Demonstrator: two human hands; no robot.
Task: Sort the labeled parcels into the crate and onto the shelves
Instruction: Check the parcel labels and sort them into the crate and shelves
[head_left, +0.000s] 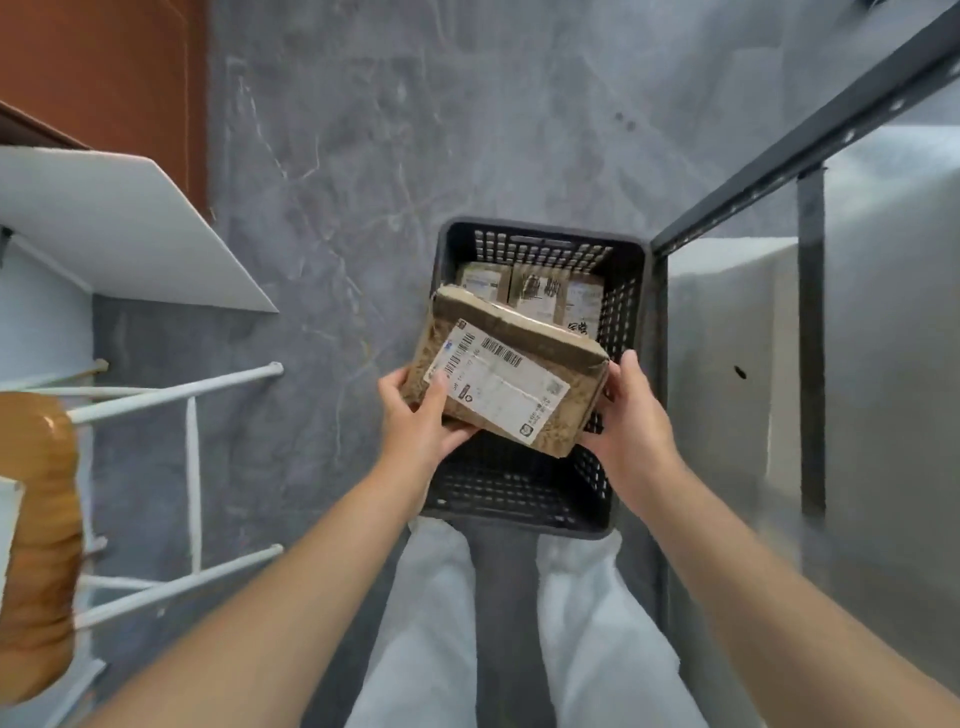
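Forearms (291, 597): two bare arms reach in from 7 and 5 o'clock toward the centre, above white trousers (431, 634).
Left hand (415, 415): curled round the parcel's near-left corner, thumb lying on the white label (498, 384), fingers tucked beneath.
Right hand (634, 415): grips the parcel's right end at 3 o'clock, thumb up along the edge, fingers hidden underneath.
Parcel (545, 358): brown cardboard box, held tilted in both hands above the crate, label side up, barcodes showing.
Crate (540, 231): dark slatted plastic, standing on the floor just ahead of the person's legs.
Crate contents (535, 291): more labeled brown parcels stand along the far wall at 12 o'clock.
Shelves (810, 140): dark metal frame with pale boards runs along 3 o'clock, just beside the crate.
White board (119, 228): juts in at 9 o'clock.
Floor (363, 156): grey, marbled.
White rack (192, 467): tube frame at 8 o'clock, beside a tan rounded object (36, 545) too blurred to identify.
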